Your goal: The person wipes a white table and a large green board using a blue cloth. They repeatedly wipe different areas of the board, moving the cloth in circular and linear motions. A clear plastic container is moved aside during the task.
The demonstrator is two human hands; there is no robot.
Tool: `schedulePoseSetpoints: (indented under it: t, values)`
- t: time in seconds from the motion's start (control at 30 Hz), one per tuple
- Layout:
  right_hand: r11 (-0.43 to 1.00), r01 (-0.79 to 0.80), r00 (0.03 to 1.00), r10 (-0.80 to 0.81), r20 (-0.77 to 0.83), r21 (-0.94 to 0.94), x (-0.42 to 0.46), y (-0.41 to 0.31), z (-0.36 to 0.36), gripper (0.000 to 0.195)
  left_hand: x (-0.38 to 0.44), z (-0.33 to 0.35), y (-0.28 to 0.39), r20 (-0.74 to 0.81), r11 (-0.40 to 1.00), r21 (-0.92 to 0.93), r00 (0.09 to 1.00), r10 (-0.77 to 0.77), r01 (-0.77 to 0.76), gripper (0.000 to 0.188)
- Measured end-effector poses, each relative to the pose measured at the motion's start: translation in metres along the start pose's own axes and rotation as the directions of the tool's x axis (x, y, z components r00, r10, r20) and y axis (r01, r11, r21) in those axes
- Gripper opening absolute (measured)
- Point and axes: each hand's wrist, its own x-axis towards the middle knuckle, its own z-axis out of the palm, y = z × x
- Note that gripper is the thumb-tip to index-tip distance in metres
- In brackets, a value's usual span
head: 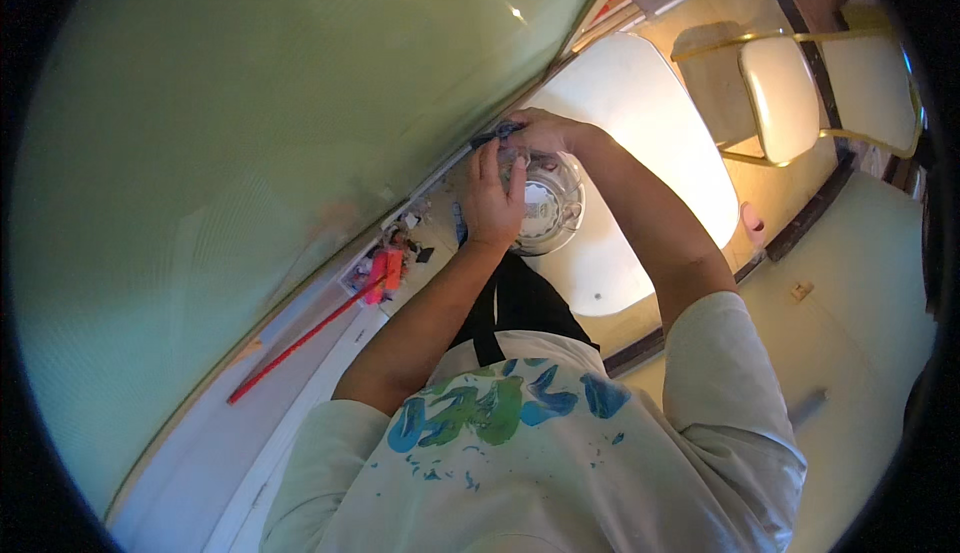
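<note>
A round clear plastic container (574, 215) with a scalloped white label stands in front of me, near the white table. My left hand (495, 204) lies at its left side with the fingers stretched toward the rim. At the container's far side my right hand (544, 131) has its fingers bent over a small dark object (504, 131), which looks like cloth or plastic. Whether the fingertips grip it is partly hidden. Clear, shiny material shows between the two hands.
A rounded white table (630, 133) stands to the right, with a gold-framed chair (780, 99) beyond it. On the left a large pale green panel (262, 140) runs alongside. Below it lie a red-handled broom (307, 339) and small litter. A pink slipper (752, 223) is on the floor.
</note>
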Motion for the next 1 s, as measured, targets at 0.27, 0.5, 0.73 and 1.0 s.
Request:
schedulePoseSetpoints:
  t: [0.27,0.5,0.73,1.0]
  values:
    - [0.962,-0.234,0.972,0.232,-0.028,-0.143,0.012,0.026,-0.022,0.040,0.016,-0.006,-0.009,0.132,0.999,-0.001,0.991,-0.039,0.039,0.043]
    - [0.959,-0.225,0.965,0.195,-0.174,-0.173,0.034,0.089,-0.014,0.053,0.021,-0.002,-0.014,0.201,0.998,0.063,0.979,-0.014,0.001,0.043]
    - [0.950,-0.307,0.942,0.294,-0.162,-0.059,-0.009,0.100,-0.010,0.047,0.020,0.000,-0.017,0.146,1.000,0.014,0.989,0.007,-0.010,0.039]
    - [0.904,0.065,0.937,0.090,-0.337,0.423,-0.048,0.074,0.016,0.033,0.018,0.004,-0.020,0.122,1.000,-0.005,0.993,0.012,-0.012,0.040]
